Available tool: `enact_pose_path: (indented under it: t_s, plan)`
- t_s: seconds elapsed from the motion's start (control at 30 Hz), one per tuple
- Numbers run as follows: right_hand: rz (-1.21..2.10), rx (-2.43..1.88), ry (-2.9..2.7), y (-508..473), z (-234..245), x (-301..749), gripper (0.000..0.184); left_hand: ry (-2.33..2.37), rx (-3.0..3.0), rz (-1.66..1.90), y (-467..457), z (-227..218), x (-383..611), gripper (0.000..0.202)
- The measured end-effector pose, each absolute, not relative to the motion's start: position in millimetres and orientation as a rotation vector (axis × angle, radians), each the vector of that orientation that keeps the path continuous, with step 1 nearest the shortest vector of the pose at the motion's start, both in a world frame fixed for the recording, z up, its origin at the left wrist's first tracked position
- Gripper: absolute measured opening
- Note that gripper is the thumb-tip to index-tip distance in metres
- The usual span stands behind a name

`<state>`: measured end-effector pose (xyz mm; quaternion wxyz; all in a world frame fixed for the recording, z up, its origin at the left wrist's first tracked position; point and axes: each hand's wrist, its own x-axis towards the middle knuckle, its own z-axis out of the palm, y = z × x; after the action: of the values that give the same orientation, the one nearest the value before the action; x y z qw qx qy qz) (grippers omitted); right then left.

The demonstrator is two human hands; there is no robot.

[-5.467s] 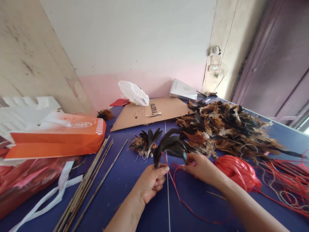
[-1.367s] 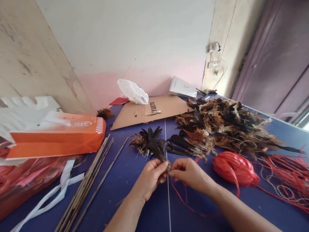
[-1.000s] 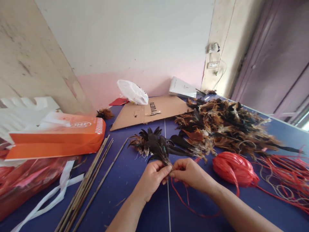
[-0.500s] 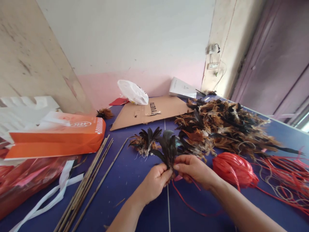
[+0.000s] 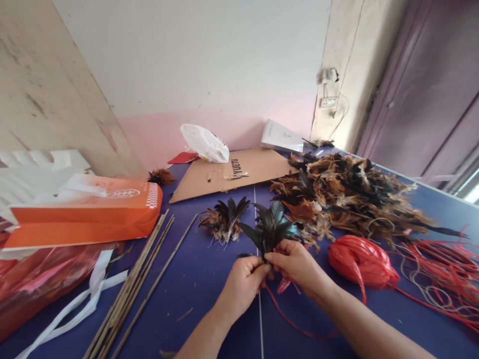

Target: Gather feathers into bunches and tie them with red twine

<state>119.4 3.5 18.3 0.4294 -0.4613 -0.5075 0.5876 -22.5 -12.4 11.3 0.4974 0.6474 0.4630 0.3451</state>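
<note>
Both hands meet at the base of a bunch of dark, greenish-black feathers (image 5: 272,224) above the blue table. My left hand (image 5: 245,284) is closed, pinching the quill end from the left. From the right, my right hand (image 5: 292,262) pinches the same base, its fingertips close to the left thumb. A red plastic string (image 5: 286,324) hangs below the hands and curves right; its end at the bunch is hidden by my fingers. Just beyond lies a smaller bundle of black and brown feathers (image 5: 226,219). To the right of my right hand sits a ball of red string (image 5: 362,262).
A large heap of brown and black feathers (image 5: 348,194) covers the back right. Loose red strands (image 5: 445,269) lie at the right edge. Thin sticks (image 5: 130,284), an orange paper bag (image 5: 86,219) and white straps (image 5: 84,309) are at left. Flat cardboard (image 5: 262,169) lies behind.
The feathers in my hands have fanned out wider and lean more to the right. My right hand has shifted slightly, its fingers now closer over the base. The string still hangs below.
</note>
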Motion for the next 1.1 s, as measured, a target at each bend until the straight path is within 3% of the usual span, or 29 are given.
enact_pose_path:
  t_s: [0.43, 0.73, 0.87, 1.1]
  plan:
    - [1.481, -1.191, -1.421, 0.1, 20.3, 123.0, 0.023, 1.048, 1.708, 0.718, -15.7, 16.3, -25.2, 0.028]
    - [1.398, -1.224, -1.252, 3.0, 19.6, 118.7, 0.032, 1.182, 1.826, 1.027, -19.0, 19.7, -16.5, 0.019]
    - [1.390, -1.194, -1.313, 1.2, 18.9, 116.8, 0.029, 1.244, 1.918, 1.035, -19.0, 19.5, -17.9, 0.026]
    - [1.778, -0.855, -1.206, 7.6, 28.7, 141.3, 0.023, 1.257, 1.335, 1.105, -2.3, 24.2, -41.5, 0.028]
